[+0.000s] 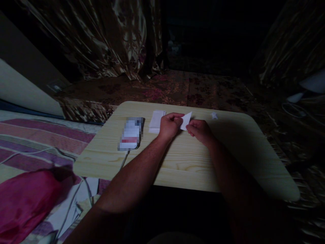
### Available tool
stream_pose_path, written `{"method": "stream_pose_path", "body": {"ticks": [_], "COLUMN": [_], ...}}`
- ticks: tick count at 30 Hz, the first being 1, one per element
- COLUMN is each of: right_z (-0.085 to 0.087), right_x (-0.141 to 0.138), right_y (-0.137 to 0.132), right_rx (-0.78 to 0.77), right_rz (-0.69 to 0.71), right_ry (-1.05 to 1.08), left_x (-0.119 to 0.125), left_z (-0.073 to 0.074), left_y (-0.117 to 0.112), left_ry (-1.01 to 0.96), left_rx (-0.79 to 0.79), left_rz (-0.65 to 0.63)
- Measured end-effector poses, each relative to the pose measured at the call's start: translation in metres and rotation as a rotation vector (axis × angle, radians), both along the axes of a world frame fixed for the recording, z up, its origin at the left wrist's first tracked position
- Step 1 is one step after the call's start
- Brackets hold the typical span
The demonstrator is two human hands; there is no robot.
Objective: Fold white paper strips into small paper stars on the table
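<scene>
White paper [187,119], pointed, near the table's [188,166] far edge! Left hand [170,124] pinches its left side, right hand [200,130] its lower corner, fingers closed; light, even pressure should keep edges true.

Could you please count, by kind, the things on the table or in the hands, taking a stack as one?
Paper stack: 1
Held paper piece: 1
Small white paper piece: 1
Pixelated device: 1
Cable: 1
Total: 5
</scene>
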State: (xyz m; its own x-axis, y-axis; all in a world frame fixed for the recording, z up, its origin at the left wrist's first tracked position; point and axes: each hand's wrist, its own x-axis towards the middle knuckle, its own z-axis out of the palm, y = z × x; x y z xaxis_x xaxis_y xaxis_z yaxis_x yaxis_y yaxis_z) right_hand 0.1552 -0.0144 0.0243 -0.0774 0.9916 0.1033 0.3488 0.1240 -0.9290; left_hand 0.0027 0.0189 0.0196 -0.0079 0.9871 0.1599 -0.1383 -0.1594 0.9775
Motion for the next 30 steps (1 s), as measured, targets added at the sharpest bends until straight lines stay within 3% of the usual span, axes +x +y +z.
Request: {"method": "stream_pose_path", "body": {"ticks": [6,13,30], "right_z": [-0.0015,-0.0019,0.0001], "right_x": [-0.0018,-0.0014,-0.0015], "right_y": [-0.0002,-0.0006,-0.0019], "right_rx": [-0.05,0.019,0.003], "right_rz": [0.036,0.016,0.049], "right_ry": [0.077,0.034,0.075], "left_x": [0.0004,0.002,0.0017], "left_z": [0.0023,-0.0011,0.0029], "left_y": [-0.0018,-0.0006,-0.0012], "left_ry": [-0.033,-0.094,-0.124], "left_rx": [-0.033,-0.043,-0.059], "left_rz": [0.009,0.002,0.037]}}
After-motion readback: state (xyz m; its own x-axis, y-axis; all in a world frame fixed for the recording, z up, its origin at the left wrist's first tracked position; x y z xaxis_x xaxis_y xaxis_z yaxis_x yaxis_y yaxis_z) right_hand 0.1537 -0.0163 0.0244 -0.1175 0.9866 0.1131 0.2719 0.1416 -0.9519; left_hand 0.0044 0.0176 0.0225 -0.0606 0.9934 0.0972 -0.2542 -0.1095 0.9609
